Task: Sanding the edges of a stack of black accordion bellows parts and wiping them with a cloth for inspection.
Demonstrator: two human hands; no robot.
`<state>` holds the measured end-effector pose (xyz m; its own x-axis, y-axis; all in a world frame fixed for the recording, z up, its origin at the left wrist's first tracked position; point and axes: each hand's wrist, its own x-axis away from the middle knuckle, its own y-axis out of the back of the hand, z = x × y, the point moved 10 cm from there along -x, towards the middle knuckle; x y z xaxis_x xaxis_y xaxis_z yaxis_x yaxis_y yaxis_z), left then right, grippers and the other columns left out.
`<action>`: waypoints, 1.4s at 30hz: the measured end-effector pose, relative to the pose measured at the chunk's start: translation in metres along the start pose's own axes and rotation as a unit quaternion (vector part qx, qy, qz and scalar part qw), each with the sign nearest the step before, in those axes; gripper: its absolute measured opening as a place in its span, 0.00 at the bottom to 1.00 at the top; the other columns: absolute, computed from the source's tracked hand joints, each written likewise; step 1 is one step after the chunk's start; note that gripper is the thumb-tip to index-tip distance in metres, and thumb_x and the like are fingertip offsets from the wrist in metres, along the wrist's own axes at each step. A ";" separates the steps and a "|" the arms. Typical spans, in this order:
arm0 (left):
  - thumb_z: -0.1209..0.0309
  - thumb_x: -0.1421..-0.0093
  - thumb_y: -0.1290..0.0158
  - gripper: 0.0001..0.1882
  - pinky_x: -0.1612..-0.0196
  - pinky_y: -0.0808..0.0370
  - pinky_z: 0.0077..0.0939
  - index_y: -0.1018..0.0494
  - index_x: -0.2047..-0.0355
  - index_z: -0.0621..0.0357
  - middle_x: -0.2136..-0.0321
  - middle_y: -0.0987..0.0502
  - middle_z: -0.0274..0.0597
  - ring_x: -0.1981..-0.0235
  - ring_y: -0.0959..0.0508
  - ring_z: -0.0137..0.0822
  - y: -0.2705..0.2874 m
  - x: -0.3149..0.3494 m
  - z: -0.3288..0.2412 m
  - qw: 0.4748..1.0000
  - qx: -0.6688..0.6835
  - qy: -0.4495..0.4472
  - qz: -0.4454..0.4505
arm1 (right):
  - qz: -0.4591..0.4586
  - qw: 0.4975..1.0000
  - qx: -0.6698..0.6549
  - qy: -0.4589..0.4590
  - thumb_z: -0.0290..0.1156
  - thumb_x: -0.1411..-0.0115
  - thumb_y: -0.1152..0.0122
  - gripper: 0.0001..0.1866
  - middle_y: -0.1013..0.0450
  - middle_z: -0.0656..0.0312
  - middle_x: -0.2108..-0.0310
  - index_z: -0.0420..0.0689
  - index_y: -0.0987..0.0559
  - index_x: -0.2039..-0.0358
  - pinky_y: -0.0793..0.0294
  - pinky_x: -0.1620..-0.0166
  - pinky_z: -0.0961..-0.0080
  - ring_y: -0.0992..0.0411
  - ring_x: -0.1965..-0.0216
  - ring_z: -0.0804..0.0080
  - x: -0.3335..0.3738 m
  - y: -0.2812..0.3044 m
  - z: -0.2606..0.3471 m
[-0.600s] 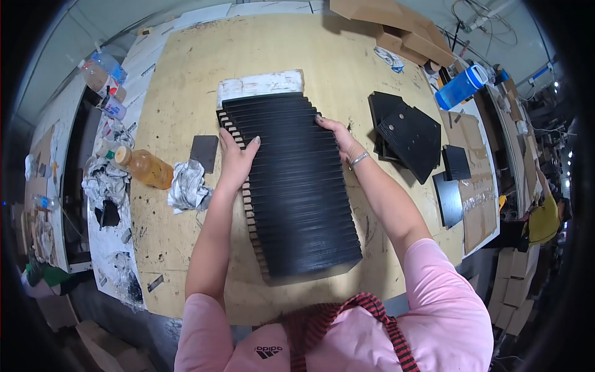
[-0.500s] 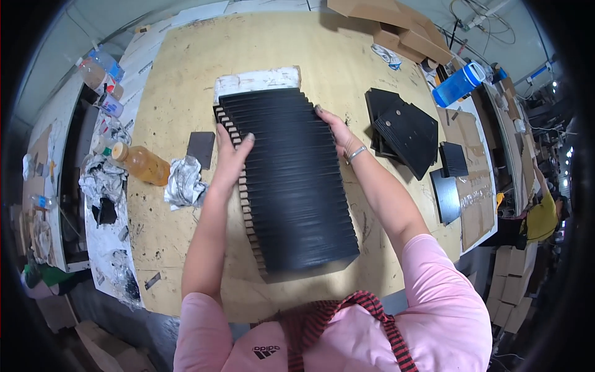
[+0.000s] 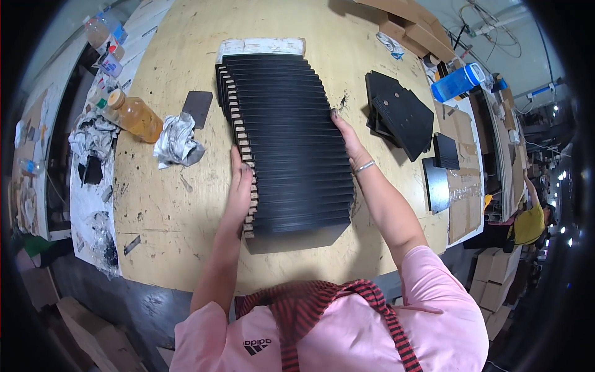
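Observation:
A long row of thin black boards (image 3: 291, 142), packed face against face, runs away from me across the table. Small bare wood-coloured bits show along its left side. My left hand (image 3: 240, 186) presses against that side near the front half, thumb bent toward the boards and fingers partly hidden. Farther up on the opposite side, my right hand (image 3: 350, 139) lies along the row, its fingertips at the board edges. The row sits between both palms. At its far end is a white, worn block (image 3: 263, 47).
Loose black panels (image 3: 403, 118) lie piled on the right, near a smaller black piece (image 3: 446, 151) and a cardboard sheet (image 3: 465, 198). To the left are an amber-liquid bottle (image 3: 139, 116), a crumpled silvery cloth (image 3: 176, 141) and a dark flat plate (image 3: 198, 108). A blue bottle (image 3: 457, 84) lies at back right.
My left hand has slid back toward me along the row's left side. The right hand stays at the right side, slightly nearer. The view has shifted, and the row looks straighter.

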<state>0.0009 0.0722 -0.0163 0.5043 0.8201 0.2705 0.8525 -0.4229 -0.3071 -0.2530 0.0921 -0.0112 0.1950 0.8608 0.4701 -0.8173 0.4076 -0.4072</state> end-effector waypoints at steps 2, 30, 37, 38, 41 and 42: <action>0.50 0.24 0.75 0.34 0.30 0.42 0.32 0.66 0.25 0.54 0.28 0.48 0.44 0.31 0.41 0.39 -0.008 -0.004 -0.006 0.998 0.068 -0.011 -0.009 | 0.002 1.000 0.006 0.006 0.52 0.30 0.50 0.30 0.26 0.54 0.44 0.42 0.30 0.37 0.23 0.45 0.71 0.25 0.48 0.68 -0.004 0.004 0.005; 0.39 0.28 0.79 0.44 0.26 0.65 0.35 0.66 0.26 0.60 0.25 0.63 0.46 0.24 0.63 0.41 -0.004 0.095 0.054 0.999 0.012 -0.044 -0.029 | 0.008 1.000 -0.009 0.014 0.61 0.29 0.60 0.39 0.32 0.51 0.38 0.38 0.36 0.34 0.29 0.38 0.68 0.30 0.41 0.62 0.095 0.031 -0.042; 0.42 0.27 0.78 0.42 0.26 0.59 0.36 0.68 0.26 0.60 0.25 0.60 0.48 0.25 0.59 0.41 -0.025 0.072 0.026 0.995 0.012 -0.081 -0.055 | 0.034 0.998 0.030 -0.041 0.64 0.31 0.59 0.41 0.31 0.51 0.40 0.38 0.35 0.34 0.28 0.39 0.69 0.29 0.42 0.64 0.088 0.039 -0.037; 0.40 0.27 0.76 0.43 0.26 0.59 0.36 0.68 0.26 0.59 0.25 0.61 0.48 0.25 0.59 0.42 -0.026 0.063 0.018 0.988 0.126 -0.079 -0.047 | 0.032 0.998 0.031 -0.040 0.64 0.31 0.59 0.41 0.31 0.51 0.40 0.38 0.35 0.34 0.28 0.39 0.69 0.29 0.42 0.64 0.089 0.033 -0.032; 0.40 0.27 0.76 0.43 0.26 0.59 0.36 0.68 0.26 0.59 0.25 0.61 0.48 0.25 0.58 0.42 -0.023 0.041 0.022 0.991 0.077 -0.083 -0.071 | -0.026 0.994 0.102 -0.003 0.63 0.31 0.58 0.41 0.31 0.50 0.39 0.38 0.35 0.35 0.28 0.39 0.68 0.29 0.41 0.63 0.089 0.026 -0.022; 0.40 0.28 0.75 0.43 0.26 0.59 0.36 0.68 0.26 0.59 0.25 0.62 0.48 0.25 0.58 0.42 -0.026 0.041 0.023 0.991 0.057 -0.095 -0.069 | 0.005 0.997 0.066 -0.027 0.63 0.31 0.59 0.41 0.32 0.50 0.38 0.38 0.35 0.35 0.28 0.39 0.67 0.30 0.40 0.62 0.088 0.026 -0.027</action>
<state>-0.0041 0.1258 -0.0182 0.3390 0.9297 0.1441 0.8853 -0.2635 -0.3832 -0.2428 0.1864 -0.0018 0.1589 0.8454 0.5100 -0.8840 0.3518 -0.3078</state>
